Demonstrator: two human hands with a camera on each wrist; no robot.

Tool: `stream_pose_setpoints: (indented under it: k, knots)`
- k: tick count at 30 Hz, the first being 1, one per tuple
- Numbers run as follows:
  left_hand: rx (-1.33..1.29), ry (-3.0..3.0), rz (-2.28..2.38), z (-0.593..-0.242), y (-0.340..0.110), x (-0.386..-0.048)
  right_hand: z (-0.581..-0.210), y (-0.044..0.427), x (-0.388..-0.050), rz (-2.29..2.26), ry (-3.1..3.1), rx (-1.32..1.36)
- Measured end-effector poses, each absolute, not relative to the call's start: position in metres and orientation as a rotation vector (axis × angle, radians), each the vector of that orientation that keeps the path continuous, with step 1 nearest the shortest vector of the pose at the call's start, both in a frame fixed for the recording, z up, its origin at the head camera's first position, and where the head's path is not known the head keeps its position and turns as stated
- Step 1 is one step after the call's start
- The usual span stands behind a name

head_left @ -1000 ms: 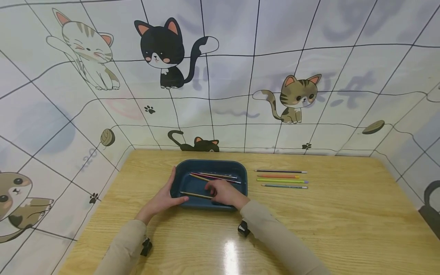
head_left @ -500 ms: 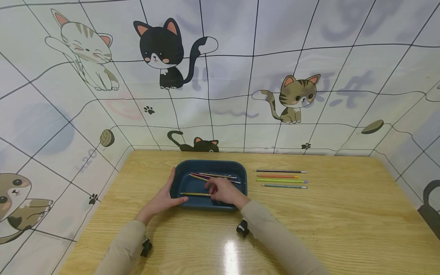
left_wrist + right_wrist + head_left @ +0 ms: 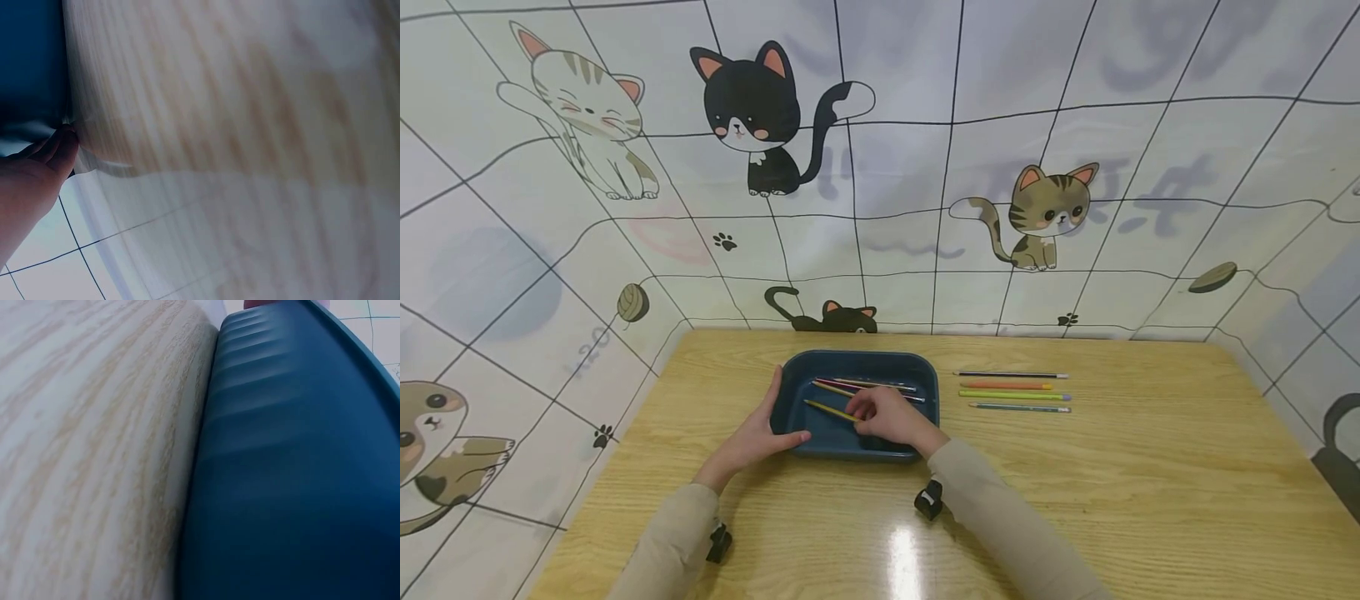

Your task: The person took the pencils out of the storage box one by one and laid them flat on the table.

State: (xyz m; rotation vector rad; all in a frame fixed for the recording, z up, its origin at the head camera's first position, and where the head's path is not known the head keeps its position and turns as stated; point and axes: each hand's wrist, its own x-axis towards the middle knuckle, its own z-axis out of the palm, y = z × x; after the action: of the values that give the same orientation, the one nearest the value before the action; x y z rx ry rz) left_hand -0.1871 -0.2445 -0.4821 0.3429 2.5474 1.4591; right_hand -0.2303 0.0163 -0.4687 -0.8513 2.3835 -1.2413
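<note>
A dark blue tray point(image 3: 827, 440) lies on the wooden table. My left hand point(image 3: 748, 437) grips its left end, thumb on the front rim and fingers along the outer side. In the left wrist view, fingers of the left hand point(image 3: 40, 172) touch the tray point(image 3: 31, 62). Over the tray's right half, my right hand point(image 3: 891, 417) pinches a yellow pencil point(image 3: 831, 409) by its right end, which the fingers hide. Several other pencils point(image 3: 887, 385) lie behind it in the tray. The right wrist view is mostly tray wall point(image 3: 281, 456).
Right of the tray, several pencils lie side by side on the table: a dark one point(image 3: 1011, 374), an orange one point(image 3: 1007, 386), a yellow-green one point(image 3: 1015, 395) and a bluish one point(image 3: 1018, 407). A cat-patterned cloth point(image 3: 910, 242) stands behind the table.
The left end of the pinched yellow pencil has swung towards the back of the tray, so it now slants. My right hand has barely shifted; my left hand stays in place.
</note>
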Motion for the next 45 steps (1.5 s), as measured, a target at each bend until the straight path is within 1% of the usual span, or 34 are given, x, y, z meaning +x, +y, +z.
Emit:
stream_pose_setpoints:
  k: [11, 22, 27, 33, 41, 45]
  knots:
    - [0.334, 2.551, 1.443, -0.481, -0.244, -0.185, -0.459, 0.023, -0.225, -1.304, 2.434, -0.884]
    - [0.357, 2.573, 1.447, -0.483, -0.246, -0.184, -0.439, 0.045, -0.218, -1.425, 2.434, -0.939]
    - [0.361, 2.572, 1.448, -0.484, -0.247, -0.184, -0.43, 0.059, -0.215, -1.438, 2.431, -0.98]
    - [0.358, 2.569, 1.449, -0.483, -0.246, -0.184, -0.423, 0.083, -0.21, -1.42, 2.43, -0.949]
    - [0.366, 2.56, 1.452, -0.484, -0.245, -0.187, -0.421, 0.115, -0.209, -1.342, 2.522, -1.007]
    - [0.352, 2.561, 1.435, -0.476, -0.241, -0.184, -0.421, 0.131, -0.209, -1.304, 2.56, -1.042]
